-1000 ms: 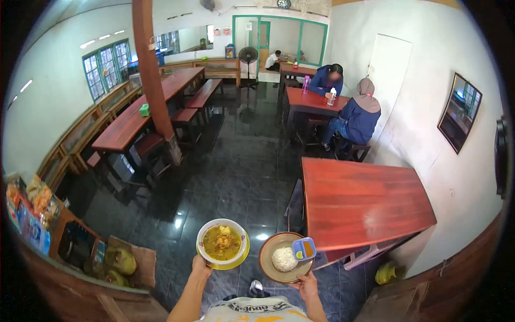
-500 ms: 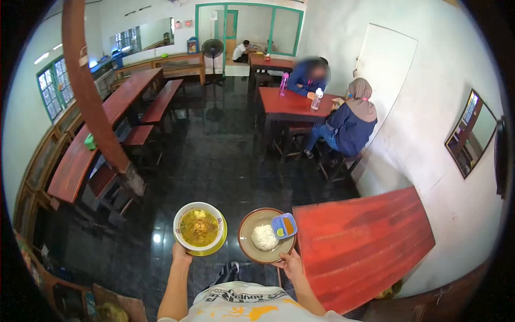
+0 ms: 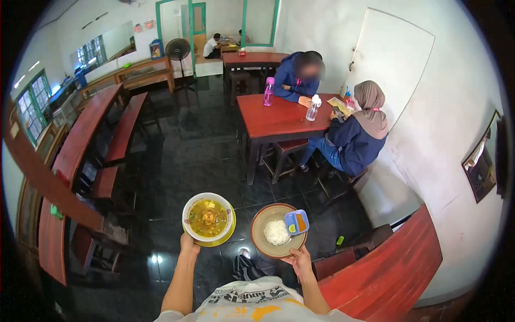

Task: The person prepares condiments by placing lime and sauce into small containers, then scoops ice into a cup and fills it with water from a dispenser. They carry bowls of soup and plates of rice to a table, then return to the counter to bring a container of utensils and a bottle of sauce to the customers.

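The left hand (image 3: 188, 244) clasps the near edge of a soup bowl (image 3: 207, 217) on its yellow saucer (image 3: 228, 236). The right hand (image 3: 300, 257) pinches the rim of a plate (image 3: 262, 244) bearing rice (image 3: 277, 232) and a blue dish (image 3: 296, 221) — both held out front above the dark floor (image 3: 204, 155). This looks like the carrying step — it calls for level hands, the soup above all.

Soup bowl (image 3: 208, 217) on yellow plate (image 3: 226, 236); brown rice plate (image 3: 263, 239), both level.
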Demonstrator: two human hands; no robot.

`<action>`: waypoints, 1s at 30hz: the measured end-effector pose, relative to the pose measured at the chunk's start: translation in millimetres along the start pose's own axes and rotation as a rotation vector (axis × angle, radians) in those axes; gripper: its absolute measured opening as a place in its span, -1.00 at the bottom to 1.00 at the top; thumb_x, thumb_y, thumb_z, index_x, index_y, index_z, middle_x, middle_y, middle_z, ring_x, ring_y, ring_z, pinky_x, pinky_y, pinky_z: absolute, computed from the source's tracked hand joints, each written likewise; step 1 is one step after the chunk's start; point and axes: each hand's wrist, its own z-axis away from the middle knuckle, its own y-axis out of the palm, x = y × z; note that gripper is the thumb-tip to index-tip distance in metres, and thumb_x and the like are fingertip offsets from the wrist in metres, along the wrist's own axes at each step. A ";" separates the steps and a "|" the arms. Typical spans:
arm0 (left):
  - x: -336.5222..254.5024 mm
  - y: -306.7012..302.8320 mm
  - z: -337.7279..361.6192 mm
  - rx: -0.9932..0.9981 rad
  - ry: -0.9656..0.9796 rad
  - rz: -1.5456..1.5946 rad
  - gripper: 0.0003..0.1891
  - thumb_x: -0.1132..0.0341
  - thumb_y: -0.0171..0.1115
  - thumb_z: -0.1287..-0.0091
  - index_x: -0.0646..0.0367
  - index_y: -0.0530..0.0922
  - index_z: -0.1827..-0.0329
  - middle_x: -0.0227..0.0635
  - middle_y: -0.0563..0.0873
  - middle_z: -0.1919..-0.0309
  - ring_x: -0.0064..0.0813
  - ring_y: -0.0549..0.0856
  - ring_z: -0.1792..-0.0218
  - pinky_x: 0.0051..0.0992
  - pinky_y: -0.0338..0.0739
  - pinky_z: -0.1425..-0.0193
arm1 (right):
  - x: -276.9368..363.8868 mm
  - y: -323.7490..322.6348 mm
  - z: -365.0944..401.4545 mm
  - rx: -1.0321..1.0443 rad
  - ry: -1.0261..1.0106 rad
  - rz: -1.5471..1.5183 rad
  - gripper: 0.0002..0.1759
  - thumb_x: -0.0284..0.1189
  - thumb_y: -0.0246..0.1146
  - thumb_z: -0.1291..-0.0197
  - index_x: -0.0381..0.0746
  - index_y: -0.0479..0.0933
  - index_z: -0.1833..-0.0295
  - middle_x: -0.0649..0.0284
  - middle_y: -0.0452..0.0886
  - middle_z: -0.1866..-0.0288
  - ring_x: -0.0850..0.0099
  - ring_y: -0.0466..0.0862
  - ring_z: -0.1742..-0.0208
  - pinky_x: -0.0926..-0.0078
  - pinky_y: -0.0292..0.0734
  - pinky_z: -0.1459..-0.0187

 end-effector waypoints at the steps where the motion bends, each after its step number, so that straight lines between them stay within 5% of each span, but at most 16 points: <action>1: 2.3 12.0 -31.9 -0.011 -0.011 -0.029 -0.70 0.29 0.09 -0.37 0.38 0.50 0.00 -0.12 0.65 0.05 -0.29 0.69 0.08 -0.32 0.63 0.02 | 9.4 6.5 -23.3 -0.002 0.007 -0.003 -0.46 -0.62 0.11 -0.15 -0.23 0.22 -0.28 0.06 0.57 0.01 0.15 0.70 0.19 0.08 0.69 0.20; 11: 9.6 227.3 -262.9 0.072 -0.099 -0.107 -0.73 0.45 -0.09 -0.37 0.41 0.49 0.00 -0.06 0.63 0.04 -0.23 0.67 0.06 -0.28 0.60 -0.03 | 112.1 70.5 -299.9 -0.127 -0.046 -0.005 -0.41 -0.63 0.03 -0.18 -0.21 0.14 -0.36 0.01 0.51 -0.11 0.10 0.68 0.11 0.13 0.69 0.14; 20: 41.4 384.1 -467.7 0.226 -0.247 -0.305 -0.66 0.34 -0.11 -0.44 0.34 0.43 -0.16 -0.08 0.58 -0.08 -0.26 0.62 -0.06 -0.26 0.55 -0.13 | 177.8 94.0 -523.1 -0.224 -0.122 -0.092 -0.38 -0.64 0.02 -0.22 -0.19 0.07 -0.40 -0.03 0.49 -0.11 0.11 0.67 0.08 0.19 0.73 0.19; 30: 112.4 457.2 -623.0 0.192 -0.319 -0.399 -0.79 0.40 0.02 -0.34 0.30 0.55 0.08 -0.16 0.68 0.18 -0.35 0.70 0.22 -0.35 0.62 0.13 | 216.3 90.9 -723.1 -0.257 -0.128 -0.192 -0.41 -0.66 0.04 -0.21 -0.19 0.13 -0.36 -0.01 0.48 -0.14 0.11 0.63 -0.01 0.12 0.70 0.10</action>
